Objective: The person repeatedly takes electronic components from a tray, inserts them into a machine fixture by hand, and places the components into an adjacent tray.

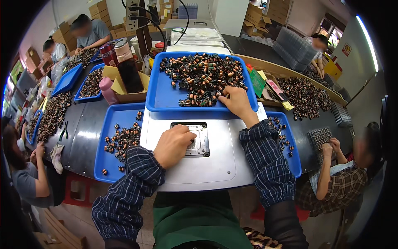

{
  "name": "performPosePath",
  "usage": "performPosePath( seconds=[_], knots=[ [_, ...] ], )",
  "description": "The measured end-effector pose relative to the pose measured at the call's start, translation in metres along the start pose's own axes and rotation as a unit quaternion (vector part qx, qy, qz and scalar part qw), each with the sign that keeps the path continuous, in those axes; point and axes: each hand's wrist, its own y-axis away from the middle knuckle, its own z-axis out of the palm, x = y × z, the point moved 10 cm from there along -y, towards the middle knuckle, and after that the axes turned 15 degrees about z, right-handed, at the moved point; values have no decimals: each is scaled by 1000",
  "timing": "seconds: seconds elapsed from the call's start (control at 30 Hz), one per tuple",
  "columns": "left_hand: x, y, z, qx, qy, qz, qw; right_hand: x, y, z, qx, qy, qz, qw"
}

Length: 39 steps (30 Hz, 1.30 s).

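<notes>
My left hand rests with curled fingers over a square metal fixture set into a silver machine top. Whatever its fingertips grip is hidden beneath them. Farther away, my right hand reaches over the near rim of a blue tray. Its thumb and fingers are drawn together at the edge of a heap of small copper-wound coils with black ends. A coil between those fingertips cannot be made out. Both forearms wear dark checked sleeves.
Lower blue trays with scattered coils flank the machine, one left and one right. A phone leans in a carton beside a pink bottle. More coils lie heaped at right. Several other people work around the dark tables.
</notes>
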Motion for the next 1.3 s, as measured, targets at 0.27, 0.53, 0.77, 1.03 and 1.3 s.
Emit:
performPosePath(
  seconds=[0.27, 0.53, 0.77, 1.03, 1.3],
  knots=[
    [-1, 9, -14, 55, 40, -31, 997, 9, 2, -8, 34, -127, -6, 991],
    [-39, 56, -100, 211, -189, -146, 948, -8, 8, -8, 11, -42, -62, 997],
    [-71, -21, -41, 143, -76, -65, 985, -17, 7, -8, 25, 81, 16, 996],
    [-109, -28, -22, 77, -2, -177, 981, 33, -5, -18, 19, -107, 30, 994],
    [-108, -22, -31, 108, 30, -178, 978, -53, 52, 0, -215, -319, -68, 921]
  ],
)
